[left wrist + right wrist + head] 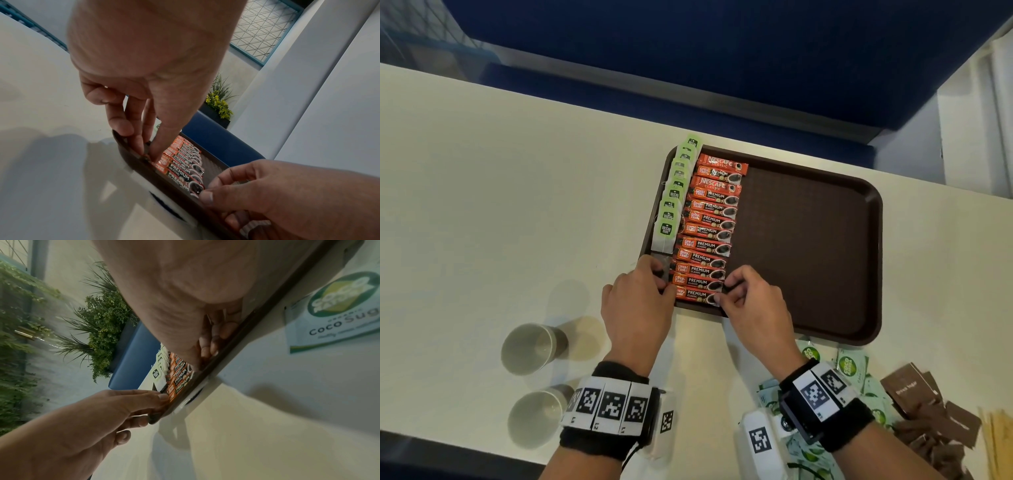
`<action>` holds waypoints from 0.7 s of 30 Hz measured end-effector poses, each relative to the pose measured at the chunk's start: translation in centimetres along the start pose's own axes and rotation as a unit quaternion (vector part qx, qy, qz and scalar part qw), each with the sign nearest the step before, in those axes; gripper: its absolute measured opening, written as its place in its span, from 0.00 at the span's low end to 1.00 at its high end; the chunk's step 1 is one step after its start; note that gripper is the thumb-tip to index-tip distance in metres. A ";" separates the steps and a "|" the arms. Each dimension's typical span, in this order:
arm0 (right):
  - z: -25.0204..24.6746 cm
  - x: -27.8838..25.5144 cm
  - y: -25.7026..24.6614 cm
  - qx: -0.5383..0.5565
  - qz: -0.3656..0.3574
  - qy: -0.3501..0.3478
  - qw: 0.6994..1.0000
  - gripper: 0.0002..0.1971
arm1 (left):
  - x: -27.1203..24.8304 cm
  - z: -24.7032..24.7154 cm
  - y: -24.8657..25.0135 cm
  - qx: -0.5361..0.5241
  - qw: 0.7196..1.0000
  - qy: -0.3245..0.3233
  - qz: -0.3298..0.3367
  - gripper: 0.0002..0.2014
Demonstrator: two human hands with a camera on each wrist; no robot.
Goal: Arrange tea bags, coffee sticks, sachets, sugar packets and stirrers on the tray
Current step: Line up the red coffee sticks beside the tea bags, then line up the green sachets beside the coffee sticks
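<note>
A brown tray (808, 240) lies on the cream table. A column of green-tagged tea bags (674, 195) runs along its left edge, and beside it lies a column of orange coffee sticks (714, 209). Both hands work at the nearest coffee stick (697, 294), by the tray's front rim. My left hand (666, 286) has curled fingers pinching the stick's left end; its fingertips (153, 155) press down there. My right hand (722, 293) pinches the right end between thumb (206, 197) and finger. The right two thirds of the tray are bare.
Two empty cups (532, 347) (536, 416) stand at the front left. Green coco sugar sachets (851, 365), brown sugar packets (914, 387) and pale stirrers (996, 435) lie loose at the front right. A blue bench (722, 68) runs behind the table.
</note>
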State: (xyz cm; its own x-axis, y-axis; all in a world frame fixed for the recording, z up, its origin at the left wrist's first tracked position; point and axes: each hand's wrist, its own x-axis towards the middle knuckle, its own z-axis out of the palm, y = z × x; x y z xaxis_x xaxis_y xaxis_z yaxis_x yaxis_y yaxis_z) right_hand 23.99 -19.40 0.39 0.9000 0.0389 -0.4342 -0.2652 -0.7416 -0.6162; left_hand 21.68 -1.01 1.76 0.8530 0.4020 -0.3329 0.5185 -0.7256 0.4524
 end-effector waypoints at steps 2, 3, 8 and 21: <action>-0.1 0.0 0.0 0.005 -0.004 -0.001 1.000 0.11 | -0.1 -0.1 0.1 -0.003 1.000 0.002 0.005 0.16; -0.2 0.0 0.1 0.010 -0.007 -0.001 1.000 0.11 | -0.1 -0.1 0.3 -0.007 1.000 0.008 0.010 0.15; -2.9 -0.5 0.5 0.069 -0.020 0.040 0.997 0.05 | -0.5 -0.8 1.8 -0.097 0.991 0.029 0.083 0.13; -11.0 -14.2 11.9 0.069 0.055 0.094 0.992 0.14 | -10.2 2.9 10.5 0.034 0.933 -0.259 0.245 0.12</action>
State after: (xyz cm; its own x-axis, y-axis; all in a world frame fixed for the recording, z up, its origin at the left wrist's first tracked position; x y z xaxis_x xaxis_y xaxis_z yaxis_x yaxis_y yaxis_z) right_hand 11.89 -36.15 6.44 0.9084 -0.1712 -0.3815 -0.3979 -0.6348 -0.6624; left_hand 18.24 -14.32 7.49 0.8342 -0.2998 -0.4629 0.0527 -0.7922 0.6080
